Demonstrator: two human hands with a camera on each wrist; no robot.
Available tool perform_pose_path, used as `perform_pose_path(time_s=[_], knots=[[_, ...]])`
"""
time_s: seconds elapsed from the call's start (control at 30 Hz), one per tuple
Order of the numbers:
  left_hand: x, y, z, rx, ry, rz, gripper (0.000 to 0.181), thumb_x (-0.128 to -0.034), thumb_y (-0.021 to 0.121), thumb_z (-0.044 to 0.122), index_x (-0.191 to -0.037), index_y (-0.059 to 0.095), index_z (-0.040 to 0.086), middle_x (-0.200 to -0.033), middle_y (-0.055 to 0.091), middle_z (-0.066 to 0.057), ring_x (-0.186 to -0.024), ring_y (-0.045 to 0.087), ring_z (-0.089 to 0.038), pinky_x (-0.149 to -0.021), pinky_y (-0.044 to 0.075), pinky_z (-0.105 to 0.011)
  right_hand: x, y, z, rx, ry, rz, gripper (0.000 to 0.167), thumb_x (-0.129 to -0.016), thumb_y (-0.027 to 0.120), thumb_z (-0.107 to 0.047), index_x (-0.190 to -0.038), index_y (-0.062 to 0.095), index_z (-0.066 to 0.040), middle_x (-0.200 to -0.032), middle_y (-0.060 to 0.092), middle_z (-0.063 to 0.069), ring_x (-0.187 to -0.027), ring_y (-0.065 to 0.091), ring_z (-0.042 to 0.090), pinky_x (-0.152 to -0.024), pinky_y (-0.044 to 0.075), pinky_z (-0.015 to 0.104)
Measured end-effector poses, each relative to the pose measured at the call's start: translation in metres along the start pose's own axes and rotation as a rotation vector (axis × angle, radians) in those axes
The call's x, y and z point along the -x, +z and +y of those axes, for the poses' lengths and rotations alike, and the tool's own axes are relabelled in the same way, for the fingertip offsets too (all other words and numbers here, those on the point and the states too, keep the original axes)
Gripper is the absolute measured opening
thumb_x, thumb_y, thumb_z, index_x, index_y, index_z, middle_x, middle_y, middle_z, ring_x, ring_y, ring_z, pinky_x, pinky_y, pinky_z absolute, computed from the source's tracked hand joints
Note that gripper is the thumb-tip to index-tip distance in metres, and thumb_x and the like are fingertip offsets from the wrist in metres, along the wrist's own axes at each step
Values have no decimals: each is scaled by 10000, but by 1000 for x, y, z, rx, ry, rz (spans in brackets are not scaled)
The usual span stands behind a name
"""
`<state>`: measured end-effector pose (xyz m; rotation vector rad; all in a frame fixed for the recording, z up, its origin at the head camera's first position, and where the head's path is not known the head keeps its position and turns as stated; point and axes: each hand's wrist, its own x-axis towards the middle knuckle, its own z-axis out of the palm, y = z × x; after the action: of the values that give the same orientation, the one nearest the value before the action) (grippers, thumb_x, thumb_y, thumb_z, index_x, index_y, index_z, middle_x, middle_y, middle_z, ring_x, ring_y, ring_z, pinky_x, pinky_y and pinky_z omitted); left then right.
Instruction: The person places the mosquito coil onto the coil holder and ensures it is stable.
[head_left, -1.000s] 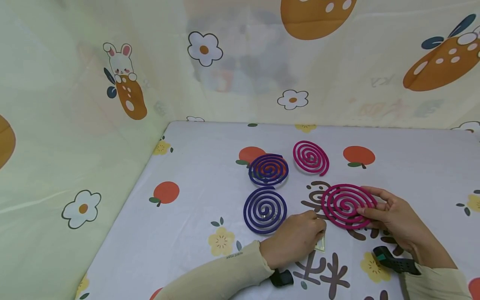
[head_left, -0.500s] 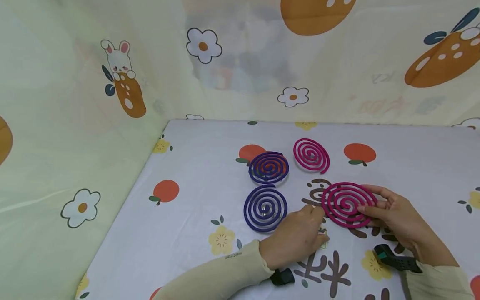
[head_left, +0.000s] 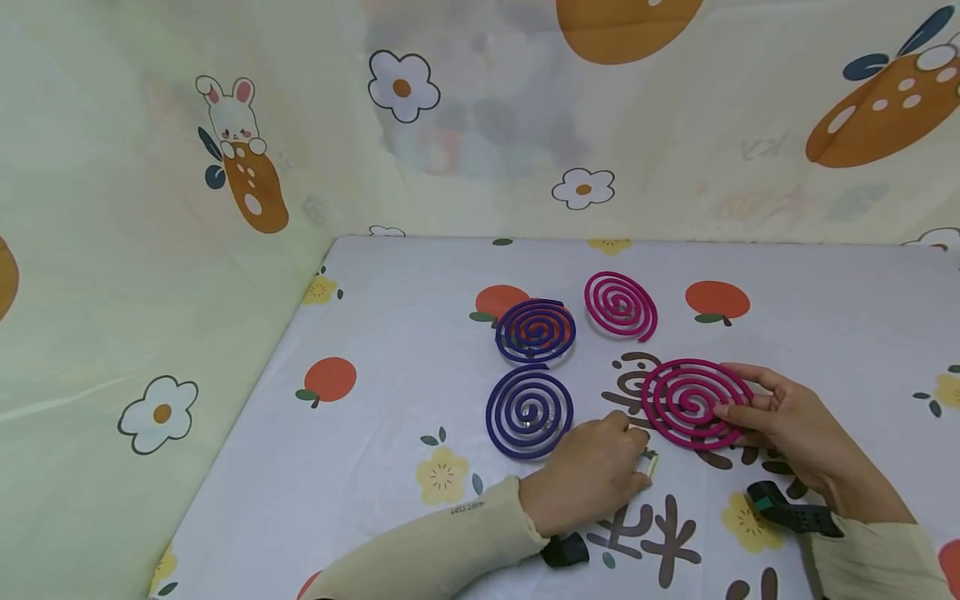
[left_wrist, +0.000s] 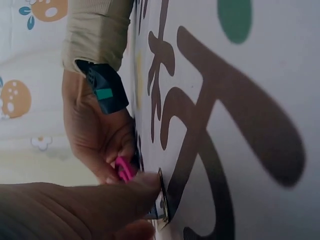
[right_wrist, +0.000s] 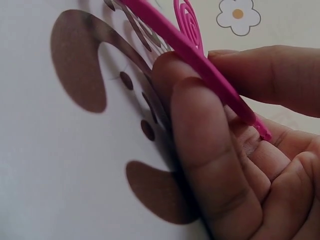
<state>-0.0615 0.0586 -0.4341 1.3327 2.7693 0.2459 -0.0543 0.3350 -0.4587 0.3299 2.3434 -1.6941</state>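
My right hand pinches a pink mosquito coil by its right side, thumb on top and fingers beneath. In the right wrist view that coil tilts edge-on just off the cloth. Left of it, my left hand pinches a small thin shiny piece, perhaps a metal coil stand, close to the cloth; the left wrist view shows its edge beside the thumb. Near that hand lies a dark blue coil, a shiny bit at its centre. Behind it are another blue coil and a tilted pink coil.
A white printed cloth covers the table. Patterned curtain walls stand behind and to the left. Each wrist wears a black strap.
The left fingers have shifted on the small shiny piece, which now stands more edge-on. The right hand keeps its hold on the pink coil. The head view has tipped down slightly.
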Motion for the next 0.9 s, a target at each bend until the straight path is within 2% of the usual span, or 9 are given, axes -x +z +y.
perform_pose_path(time_s=[0.2, 0.33, 0.53, 0.63, 0.8, 0.9], knots=[[2, 2, -3, -36, 58, 57, 196, -976, 739, 266, -1152, 762, 183, -976, 648, 55, -857, 597, -42, -755, 533, -189, 2, 0, 0, -31, -23, 4, 478, -1010, 715, -187, -1423, 481, -247, -869, 766, -2, -631, 717, 226, -581, 594, 306], [1, 2, -3, -43, 71, 63, 163, -1003, 695, 237, -1134, 765, 170, -959, 647, 46, -832, 588, -43, -742, 532, -192, 3, 2, -1, -55, -19, -4, 466, -1013, 710, -182, -1403, 484, -299, -885, 761, -13, -637, 719, 215, -581, 592, 296], [0, 0, -1, 0, 46, -4, 252, -981, 734, 383, -1134, 751, 184, -967, 620, 72, -791, 499, -18, -722, 476, -169, 2, 6, -2, -99, -18, -14, 547, -1003, 723, -177, -1469, 447, -255, -927, 762, -46, -704, 750, 206, -597, 596, 288], [1, 0, -2, -34, 71, 14, 240, -977, 745, 352, -1145, 758, 182, -973, 628, 66, -819, 531, -22, -746, 499, -177, 1, 8, -2, -126, -32, -14, 571, -991, 733, -143, -1475, 440, -220, -951, 768, -70, -769, 770, 192, -652, 617, 290], [1, 1, -3, -70, 100, 55, 174, -993, 721, 261, -1132, 774, 172, -967, 641, 42, -840, 581, -42, -755, 523, -190, 0, 11, -4, -96, -31, 1, 653, -986, 743, -159, -1528, 380, -116, -929, 775, -63, -777, 776, 190, -684, 619, 284], [1, 1, -3, -84, 103, 72, 155, -999, 701, 222, -1125, 778, 174, -958, 639, 38, -821, 585, -47, -743, 526, -195, 1, 12, -5, -106, -30, 7, 630, -985, 745, -153, -1509, 396, -125, -908, 779, -38, -761, 777, 197, -685, 618, 288]])
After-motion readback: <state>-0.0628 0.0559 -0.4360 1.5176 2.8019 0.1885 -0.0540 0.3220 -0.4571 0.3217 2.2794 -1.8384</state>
